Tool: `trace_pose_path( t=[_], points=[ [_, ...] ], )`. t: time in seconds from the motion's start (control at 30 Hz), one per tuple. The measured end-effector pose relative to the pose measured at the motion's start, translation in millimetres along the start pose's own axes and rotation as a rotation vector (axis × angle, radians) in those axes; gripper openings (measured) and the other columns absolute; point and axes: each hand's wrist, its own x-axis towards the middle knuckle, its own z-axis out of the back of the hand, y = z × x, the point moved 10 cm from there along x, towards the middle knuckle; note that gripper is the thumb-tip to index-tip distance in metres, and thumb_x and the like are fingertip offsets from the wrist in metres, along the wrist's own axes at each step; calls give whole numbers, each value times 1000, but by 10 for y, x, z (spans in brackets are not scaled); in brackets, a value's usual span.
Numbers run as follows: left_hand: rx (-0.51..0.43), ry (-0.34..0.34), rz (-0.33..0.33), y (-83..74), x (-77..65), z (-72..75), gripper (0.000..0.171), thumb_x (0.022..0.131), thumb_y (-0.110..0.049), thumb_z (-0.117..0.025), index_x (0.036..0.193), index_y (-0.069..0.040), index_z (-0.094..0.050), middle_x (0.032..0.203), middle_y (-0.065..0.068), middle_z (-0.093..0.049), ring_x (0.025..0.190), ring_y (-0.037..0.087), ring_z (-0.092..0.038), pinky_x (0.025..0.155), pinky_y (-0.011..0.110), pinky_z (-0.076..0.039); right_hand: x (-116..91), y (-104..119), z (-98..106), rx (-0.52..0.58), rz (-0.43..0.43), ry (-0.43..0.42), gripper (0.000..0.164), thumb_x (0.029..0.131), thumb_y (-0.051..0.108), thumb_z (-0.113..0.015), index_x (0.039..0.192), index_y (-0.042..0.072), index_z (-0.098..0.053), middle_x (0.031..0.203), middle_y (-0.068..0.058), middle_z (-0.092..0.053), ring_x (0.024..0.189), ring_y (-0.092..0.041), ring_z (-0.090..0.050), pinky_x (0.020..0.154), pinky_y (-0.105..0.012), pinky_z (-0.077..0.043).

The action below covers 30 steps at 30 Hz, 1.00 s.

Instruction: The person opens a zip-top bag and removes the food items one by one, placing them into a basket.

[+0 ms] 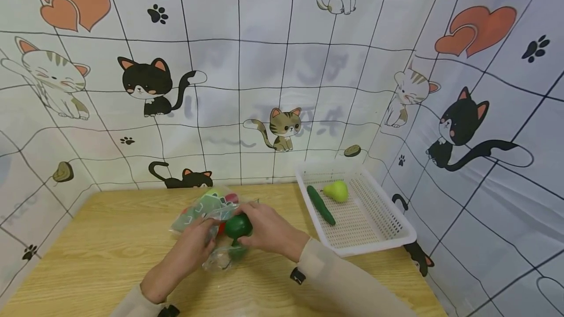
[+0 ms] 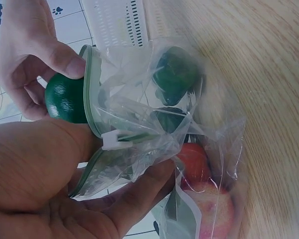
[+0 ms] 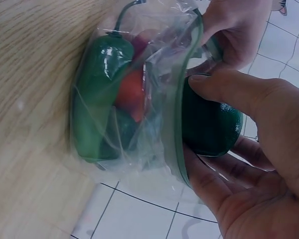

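Observation:
A clear zip bag [image 1: 184,219] with a green-edged mouth lies on the wooden table. My left hand [image 1: 194,239] grips the bag beside its mouth, thumb at the white zip slider [image 2: 111,140]. At the opening, my right hand [image 1: 270,228] holds a smooth dark green round fruit [image 3: 214,119] between thumb and fingers. That fruit is partly hidden by the bag's edge in both wrist views; its exact kind is unclear. Through the plastic I see a long green pepper [image 3: 100,94], a red item [image 3: 132,93] and a pinkish-red round fruit [image 2: 212,206].
To the right, a white perforated basket [image 1: 374,248] stands on the table [image 1: 119,238]. Inside it lie a cucumber [image 1: 320,205] and a yellow-green pear [image 1: 337,191]. A cat-patterned curtain [image 1: 264,72] surrounds the table's back and sides.

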Motion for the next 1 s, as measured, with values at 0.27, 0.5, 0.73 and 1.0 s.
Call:
trace_pose_path(
  t=[0.27,0.5,0.73,1.0],
  points=[
    [-13,19,8,25,19,-19,41,95,7,-83,134,0,-77,126,17,-78,98,18,-66,81,37,-58,-88,46,185,14,31,-36,63,96,23,-99,148,9,-67,142,-11,-79,119,-16,-78,99,-23,-64],
    [-2,12,6,20,12,-7,40,94,6,-83,133,-2,-79,124,15,-79,99,17,-67,80,35,-58,-183,27,333,25,52,-64,60,96,21,-98,146,9,-66,138,-11,-78,113,-19,-78,95,-27,-65],
    [-2,33,25,36,32,-31,40,96,6,-81,135,0,-79,127,16,-79,105,20,-71,83,39,-61,-270,-38,516,32,28,-87,62,95,18,-98,146,7,-65,139,-13,-76,113,-25,-79,95,-34,-67],
    [7,28,11,21,27,-22,41,94,6,-83,134,-1,-79,128,17,-80,117,30,-76,91,47,-65,-382,-176,713,48,23,-104,58,95,14,-97,143,5,-65,134,-12,-78,112,-23,-80,95,-37,-68]
  ],
)
